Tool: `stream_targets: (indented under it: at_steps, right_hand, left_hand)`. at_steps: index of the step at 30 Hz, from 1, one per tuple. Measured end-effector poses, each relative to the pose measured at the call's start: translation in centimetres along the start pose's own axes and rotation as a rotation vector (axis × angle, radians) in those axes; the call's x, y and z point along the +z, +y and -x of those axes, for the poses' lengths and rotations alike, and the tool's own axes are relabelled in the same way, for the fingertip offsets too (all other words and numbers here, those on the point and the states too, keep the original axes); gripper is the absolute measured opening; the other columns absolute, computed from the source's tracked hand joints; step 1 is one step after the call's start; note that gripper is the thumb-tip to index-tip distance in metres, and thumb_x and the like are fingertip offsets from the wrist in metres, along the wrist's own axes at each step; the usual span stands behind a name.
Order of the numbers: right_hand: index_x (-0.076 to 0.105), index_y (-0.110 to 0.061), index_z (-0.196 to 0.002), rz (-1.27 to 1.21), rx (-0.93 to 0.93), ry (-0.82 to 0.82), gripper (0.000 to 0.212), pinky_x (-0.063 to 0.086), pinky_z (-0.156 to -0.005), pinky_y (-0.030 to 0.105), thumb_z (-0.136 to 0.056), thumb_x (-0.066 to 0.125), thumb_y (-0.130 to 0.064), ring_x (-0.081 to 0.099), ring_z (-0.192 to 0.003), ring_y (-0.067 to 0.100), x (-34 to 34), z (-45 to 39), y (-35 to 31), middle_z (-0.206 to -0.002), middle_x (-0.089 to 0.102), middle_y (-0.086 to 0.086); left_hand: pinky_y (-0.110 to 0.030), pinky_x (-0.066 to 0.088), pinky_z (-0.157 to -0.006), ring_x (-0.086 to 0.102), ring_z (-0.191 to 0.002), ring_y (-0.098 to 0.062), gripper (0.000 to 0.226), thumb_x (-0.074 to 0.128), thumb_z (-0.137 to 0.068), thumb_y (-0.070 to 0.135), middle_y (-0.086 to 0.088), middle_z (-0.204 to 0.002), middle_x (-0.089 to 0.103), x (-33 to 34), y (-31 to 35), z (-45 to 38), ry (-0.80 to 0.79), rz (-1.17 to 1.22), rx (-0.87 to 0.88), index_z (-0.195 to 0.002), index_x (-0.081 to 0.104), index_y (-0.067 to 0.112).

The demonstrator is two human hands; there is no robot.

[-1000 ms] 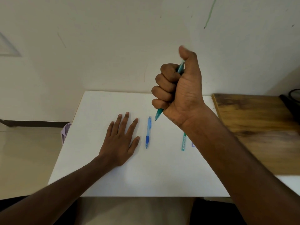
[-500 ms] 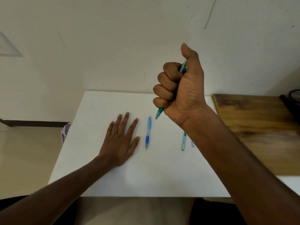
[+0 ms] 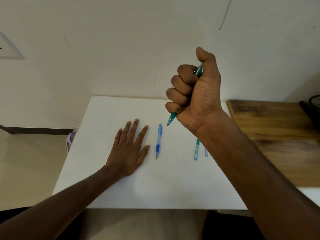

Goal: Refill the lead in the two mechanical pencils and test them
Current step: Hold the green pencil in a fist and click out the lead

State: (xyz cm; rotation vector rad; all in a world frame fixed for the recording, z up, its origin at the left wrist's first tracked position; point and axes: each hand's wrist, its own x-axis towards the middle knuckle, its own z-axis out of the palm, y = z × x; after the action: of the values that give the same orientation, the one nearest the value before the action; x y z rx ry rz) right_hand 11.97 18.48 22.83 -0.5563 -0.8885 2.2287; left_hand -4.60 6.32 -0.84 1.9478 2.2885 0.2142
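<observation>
Two hands show over the white counter (image 3: 173,187): the right hand (image 3: 195,94) is raised in a fist, thumb up, its grip wrapped round the teal pencil (image 3: 172,118), whose tip points down just clear of the surface. The left hand (image 3: 129,149) lies flat, fingers straight, holding nothing, with the blue pencil (image 3: 158,141) just beside its thumb and the teal lead case (image 3: 196,149) near the right forearm

We note: teal pencil (image 3: 172,119), blue translucent pencil (image 3: 158,139) w/ darker blue grip, teal lead tube (image 3: 196,149), white tabletop (image 3: 121,191), brown wood-grain board (image 3: 277,135).
</observation>
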Motion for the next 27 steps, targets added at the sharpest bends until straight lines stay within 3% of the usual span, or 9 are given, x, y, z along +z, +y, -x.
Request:
stream_targets:
  at_steps: [4,8,11,15,24,27]
  right_hand:
    - [0.018,-0.027,-0.053,0.023,-0.01,0.013,0.054,0.017,-0.046,0.016,-0.102,0.031,-0.045,0.014,-0.037,0.008,-0.1,-0.03,0.04,-0.044,0.018,-0.009]
    - [0.018,-0.026,-0.053,0.022,-0.016,-0.01,0.059,0.015,-0.045,0.016,-0.104,0.032,-0.053,0.011,-0.039,0.009,-0.05,-0.01,-0.03,-0.046,0.014,-0.008]
    - [0.025,-0.027,-0.046,0.035,-0.019,-0.024,0.061,0.018,-0.045,0.015,-0.104,0.028,-0.045,0.015,-0.036,0.007,-0.08,0.02,-0.03,-0.042,0.02,-0.009]
    - [0.017,-0.025,-0.055,0.041,-0.016,-0.039,0.057,0.013,-0.046,0.017,-0.104,0.03,-0.051,0.009,-0.04,0.01,0.1,0.13,-0.03,-0.047,0.013,-0.007]
    - [0.025,-0.027,-0.047,0.052,-0.028,-0.046,0.06,0.016,-0.046,0.015,-0.104,0.026,-0.044,0.013,-0.037,0.008,0.11,0.18,0.18,-0.042,0.02,-0.009]
    - [0.018,-0.026,-0.053,0.032,-0.03,-0.039,0.057,0.013,-0.047,0.017,-0.104,0.027,-0.051,0.009,-0.04,0.01,0.03,0.15,0.16,-0.048,0.013,-0.007]
  left_hand:
    - [-0.05,0.004,-0.134,-0.012,-0.167,-0.027,0.072,0.02,-0.109,0.063,-0.001,-0.18,-0.015,0.12,-0.17,-0.07,0.003,-0.005,-0.006,-0.171,-0.002,0.034]
    - [-0.049,0.004,-0.134,-0.011,-0.167,-0.027,0.073,0.018,-0.108,0.064,-0.001,-0.18,-0.014,0.1,-0.05,-0.07,0.002,-0.002,-0.007,-0.171,-0.001,0.034]
    - [-0.049,0.003,-0.135,-0.013,-0.166,-0.026,0.073,0.016,-0.107,0.064,-0.001,-0.18,-0.016,0.0,0.03,-0.02,-0.001,-0.002,-0.008,-0.171,-0.002,0.035]
    - [-0.049,0.003,-0.135,-0.013,-0.166,-0.026,0.073,0.017,-0.107,0.064,-0.001,-0.18,-0.015,-0.11,0.14,-0.03,-0.002,0.002,-0.01,-0.171,-0.001,0.034]
    - [-0.049,0.004,-0.135,-0.013,-0.166,-0.026,0.074,0.017,-0.107,0.065,-0.001,-0.18,-0.015,-0.04,0.05,-0.02,-0.004,-0.002,-0.011,-0.171,-0.001,0.035]
    - [-0.05,0.005,-0.135,-0.011,-0.167,-0.027,0.073,0.018,-0.107,0.064,-0.001,-0.18,-0.014,0.02,0.05,-0.08,0.001,0.003,-0.009,-0.172,0.0,0.034]
